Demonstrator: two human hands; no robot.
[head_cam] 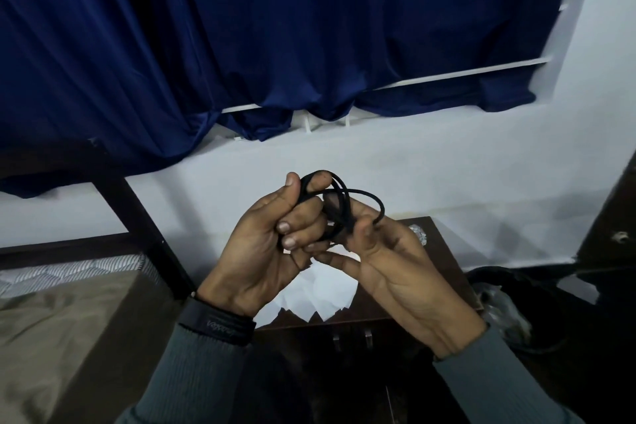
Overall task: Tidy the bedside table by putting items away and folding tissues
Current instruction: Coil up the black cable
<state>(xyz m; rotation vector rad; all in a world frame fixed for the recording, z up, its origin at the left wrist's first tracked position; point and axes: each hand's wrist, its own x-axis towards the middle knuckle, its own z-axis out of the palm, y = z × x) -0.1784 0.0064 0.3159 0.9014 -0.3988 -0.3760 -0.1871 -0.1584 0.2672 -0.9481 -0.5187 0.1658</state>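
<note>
A black cable [339,203] is looped into a small coil between both hands, held above the dark wooden bedside table [444,265]. My left hand [272,244] grips the coil, fingers curled round it and thumb on top. My right hand [389,262] pinches the coil's right side between thumb and fingers. White tissues [320,296] lie spread on the tabletop below the hands, partly hidden by them. A crumpled clear wrapper [418,232] sits near the table's back right corner.
A bed with a beige cover [58,330] and dark frame stands to the left. A dark bin with a black liner [509,306] is right of the table. Blue curtains [275,27] hang over the white wall behind. Drawer handles [351,337] show on the table's front.
</note>
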